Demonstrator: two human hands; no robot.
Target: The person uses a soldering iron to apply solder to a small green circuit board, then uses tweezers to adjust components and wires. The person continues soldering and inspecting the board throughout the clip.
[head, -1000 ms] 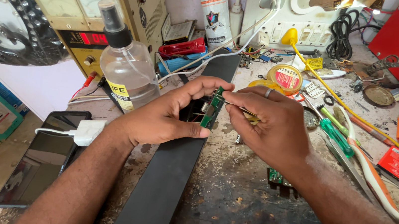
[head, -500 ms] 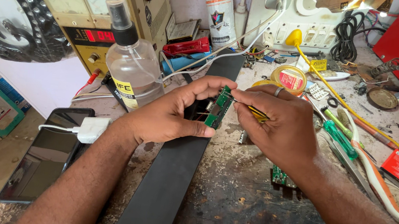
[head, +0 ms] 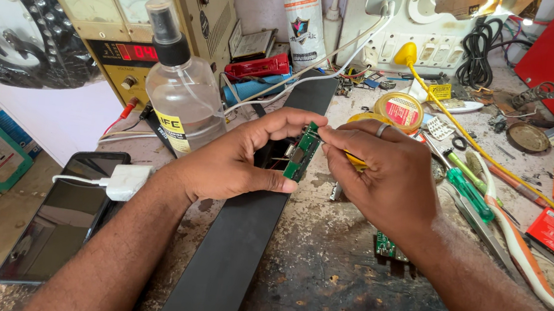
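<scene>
My left hand (head: 234, 161) pinches a small green circuit board (head: 299, 152) on edge between thumb and fingers, above a long black strip (head: 231, 254) lying on the bench. My right hand (head: 386, 175), with a ring on one finger, meets the board from the right and grips a thin yellow-handled tool (head: 354, 160) whose tip touches the board's top. Most of the tool is hidden inside the fist.
A clear spray bottle (head: 176, 99) stands left of my hands, a bench power supply (head: 133, 14) behind it. A phone (head: 61, 221) with a white charger lies at the left. Another small green board (head: 388, 247), screwdrivers (head: 471, 191), a solder-paste tin (head: 399, 110) and wires crowd the right.
Both hands and the board stay in almost the same place; the view has drifted slightly and my right hand's fingers have closed in on the board's top edge.
</scene>
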